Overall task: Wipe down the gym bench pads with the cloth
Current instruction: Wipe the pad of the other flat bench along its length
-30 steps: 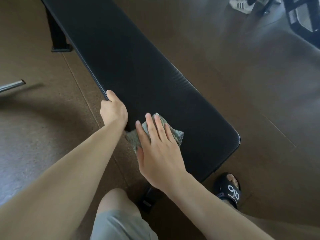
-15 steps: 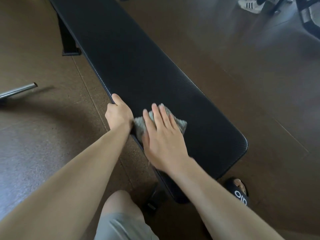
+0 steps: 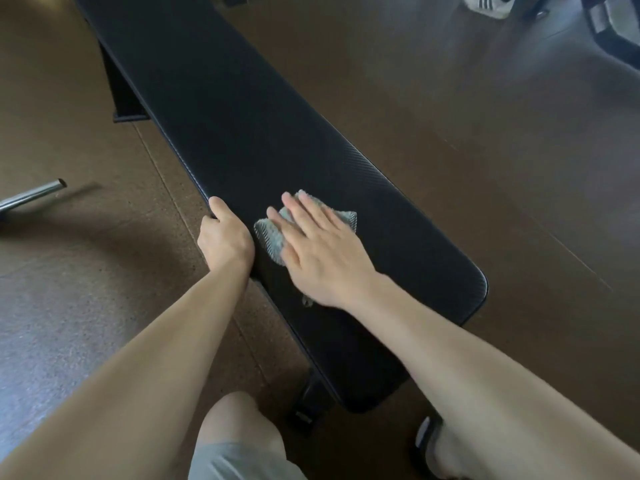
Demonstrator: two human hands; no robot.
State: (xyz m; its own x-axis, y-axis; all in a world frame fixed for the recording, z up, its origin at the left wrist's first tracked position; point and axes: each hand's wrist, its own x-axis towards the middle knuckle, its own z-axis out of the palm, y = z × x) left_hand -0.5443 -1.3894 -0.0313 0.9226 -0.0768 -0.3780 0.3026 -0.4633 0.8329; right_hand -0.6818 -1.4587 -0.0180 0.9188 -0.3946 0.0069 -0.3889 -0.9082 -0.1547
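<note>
Right now the right hand [image 3: 322, 251] lies flat, fingers spread, palm down on the grey cloth [image 3: 273, 237], pressing it onto the black bench pad [image 3: 242, 133]; cloth edges poke out past the fingertips and on the thumb side, w/ a small bit showing near the wrist too. Left hand [image 3: 225, 237] sits just beside the cloth, curled over the pad's near edge, thumb on top of the surface, gripping it. Both hands are toward the pad's rounded near end. A bench leg [image 3: 121, 95] stands on the brown floor [image 3: 86, 271] well beyond the left hand. A metal bar end [image 3: 34, 194] lies on the floor further left. Below the arms: a knee in grey shorts [image 3: 239, 459], and a black sandal [image 3: 426, 441] under the right forearm.
</note>
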